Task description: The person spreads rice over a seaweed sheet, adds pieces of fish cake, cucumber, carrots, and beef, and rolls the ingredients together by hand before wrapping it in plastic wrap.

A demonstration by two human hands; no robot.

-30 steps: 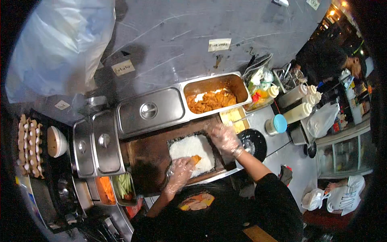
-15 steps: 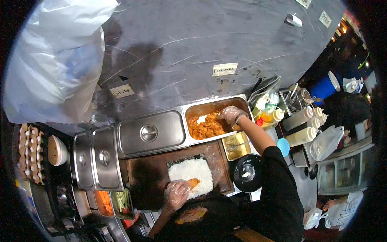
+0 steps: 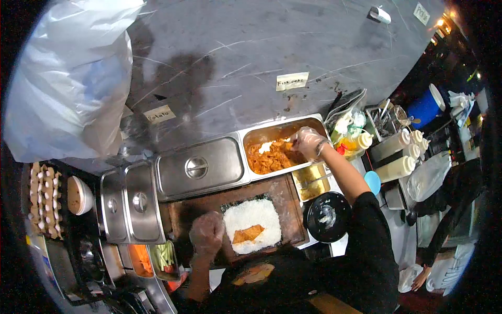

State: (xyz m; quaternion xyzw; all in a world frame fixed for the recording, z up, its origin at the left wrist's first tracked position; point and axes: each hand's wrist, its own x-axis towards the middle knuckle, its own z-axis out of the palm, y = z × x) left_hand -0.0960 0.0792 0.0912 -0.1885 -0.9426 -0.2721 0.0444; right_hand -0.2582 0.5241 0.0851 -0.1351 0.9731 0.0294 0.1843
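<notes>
A white rice sheet [image 3: 252, 216] on dark seaweed lies on the brown board [image 3: 180, 230], with an orange-brown piece [image 3: 248, 234] on its lower part. Just left of the rice, above the board, is my left hand [image 3: 207, 230] in a clear glove; it is blurred and its fingers are hard to make out. My right hand [image 3: 309, 143], also gloved, is at the right side of the steel pan [image 3: 246, 137], its fingers pinched together over the orange-brown food [image 3: 271, 158]. Whatever they hold is hidden.
Lidded steel pans [image 3: 196, 167] stand left of the open pan. A yellow-filled tray [image 3: 311, 183], black bowl [image 3: 328, 217] and squeeze bottles [image 3: 395, 169] are at right. Vegetable trays [image 3: 163, 256] and egg cartons [image 3: 45, 201] stand left. Another person's hand [image 3: 420, 278] is at lower right.
My left hand has let go of the orange-brown piece on the rice and moved left. My right hand has lifted slightly in the pan. At lower right, another person's arm has come down beside the bags.
</notes>
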